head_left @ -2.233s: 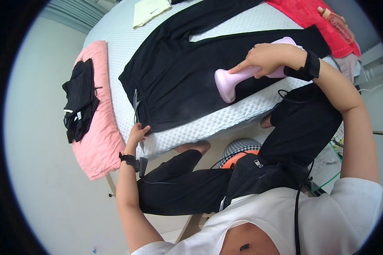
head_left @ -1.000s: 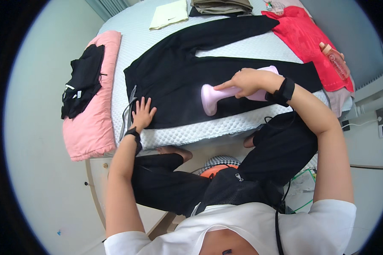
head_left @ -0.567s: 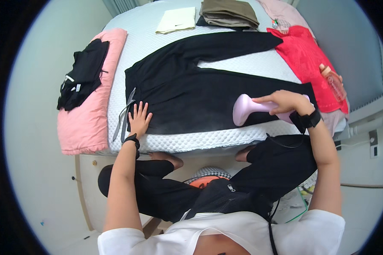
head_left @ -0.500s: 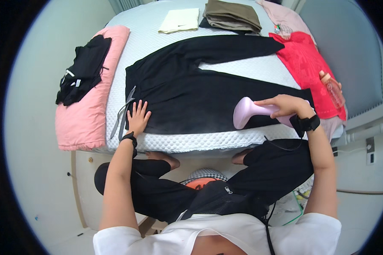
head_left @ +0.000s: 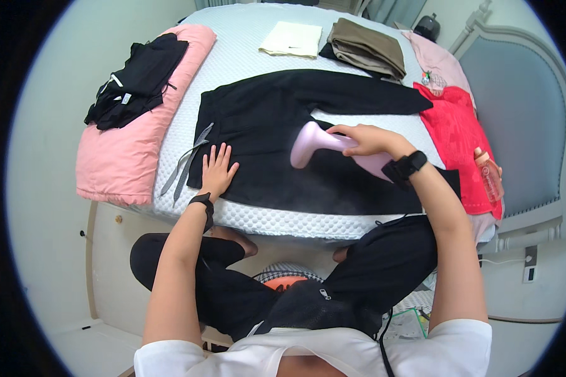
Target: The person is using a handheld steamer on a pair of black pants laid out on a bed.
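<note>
Black trousers [head_left: 258, 144] lie spread flat across the bed, waist to the left and legs to the right. My left hand [head_left: 217, 173] rests on them near the waist, fingers spread, beside a grey drawstring [head_left: 185, 164]. A pale purple handheld garment steamer [head_left: 309, 144] is gripped in my right hand [head_left: 372, 141], with its head over the upper part of the nearer leg, by the crotch. Whether the steamer's head touches the cloth I cannot tell. Faint steam seems to show below it.
A folded pink quilt [head_left: 122, 157] with black clothing [head_left: 135, 81] on it lies left. Folded cream cloth [head_left: 290, 40] and brown clothes [head_left: 366, 47] sit at the back. At right are red cloth [head_left: 453, 119], a pink bottle [head_left: 489, 176] and the headboard [head_left: 528, 113].
My right hand has moved the steamer left and farther from me, from the lower leg to near the crotch. My left hand stays flat by the waist. The head view has shifted.
</note>
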{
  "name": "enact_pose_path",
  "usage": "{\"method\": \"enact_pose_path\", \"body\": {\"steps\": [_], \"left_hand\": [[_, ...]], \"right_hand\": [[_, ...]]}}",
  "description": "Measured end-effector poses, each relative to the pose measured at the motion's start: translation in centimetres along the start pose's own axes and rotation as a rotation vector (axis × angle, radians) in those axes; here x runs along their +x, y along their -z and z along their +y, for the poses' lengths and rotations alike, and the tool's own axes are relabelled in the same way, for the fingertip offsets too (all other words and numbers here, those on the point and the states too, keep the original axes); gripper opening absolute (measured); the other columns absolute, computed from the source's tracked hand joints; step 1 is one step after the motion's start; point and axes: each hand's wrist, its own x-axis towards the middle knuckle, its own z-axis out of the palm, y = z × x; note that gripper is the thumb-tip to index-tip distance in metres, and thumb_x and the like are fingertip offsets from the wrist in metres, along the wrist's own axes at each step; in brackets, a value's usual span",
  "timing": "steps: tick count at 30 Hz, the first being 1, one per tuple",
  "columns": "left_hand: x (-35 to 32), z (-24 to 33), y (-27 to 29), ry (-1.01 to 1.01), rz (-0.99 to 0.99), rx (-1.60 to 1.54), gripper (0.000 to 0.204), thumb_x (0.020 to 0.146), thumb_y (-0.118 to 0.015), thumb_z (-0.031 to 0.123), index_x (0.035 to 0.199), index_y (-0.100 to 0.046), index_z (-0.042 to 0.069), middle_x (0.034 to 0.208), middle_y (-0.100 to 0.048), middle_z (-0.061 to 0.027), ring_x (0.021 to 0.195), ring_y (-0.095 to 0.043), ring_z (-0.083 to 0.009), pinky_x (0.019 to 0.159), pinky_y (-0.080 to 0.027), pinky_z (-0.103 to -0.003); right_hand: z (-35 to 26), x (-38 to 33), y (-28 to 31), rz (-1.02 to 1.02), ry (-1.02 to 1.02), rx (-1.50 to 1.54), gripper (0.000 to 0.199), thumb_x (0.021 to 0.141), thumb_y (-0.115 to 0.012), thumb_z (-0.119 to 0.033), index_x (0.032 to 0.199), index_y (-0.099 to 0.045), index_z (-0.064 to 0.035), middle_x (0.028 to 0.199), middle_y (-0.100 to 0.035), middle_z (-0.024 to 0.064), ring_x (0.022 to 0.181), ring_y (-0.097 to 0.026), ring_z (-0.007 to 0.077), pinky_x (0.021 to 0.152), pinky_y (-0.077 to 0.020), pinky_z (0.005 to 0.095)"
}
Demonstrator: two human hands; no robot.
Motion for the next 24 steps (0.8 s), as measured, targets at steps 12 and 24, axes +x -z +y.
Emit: {"method": "enact_pose_path", "body": {"steps": [12,24], "left_hand": [[-0.4,-0.9,0.1,-0.026,0.050,-0.154,0.056,0.091,-0.040,0.038,0.140,-0.026,0.015,0.147,-0.022,-0.0060,0.136,-0.017,-0.0247,0.109,-0.011,-0.045],[-0.6,-0.4,0.2,0.020,0.127,-0.095,0.055,0.091,-0.040,0.033,0.137,-0.030,0.004,0.144,-0.027,-0.0114,0.135,-0.019,-0.0252,0.109,-0.012,-0.043]], "right_hand": [[2.6,3.4,0.1,-0.018,0.082,-0.054,0.062,0.071,-0.064,-0.016,0.129,-0.042,-0.0166,0.108,-0.059,0.0159,0.096,-0.058,0.0324,0.083,-0.0444,0.0377],[2.9,1.5,0.0,0.038,0.035,0.002,0.062,0.072,-0.063,-0.015,0.129,-0.042,-0.0171,0.110,-0.059,0.0155,0.096,-0.058,0.0326,0.084,-0.0447,0.0382]]}}
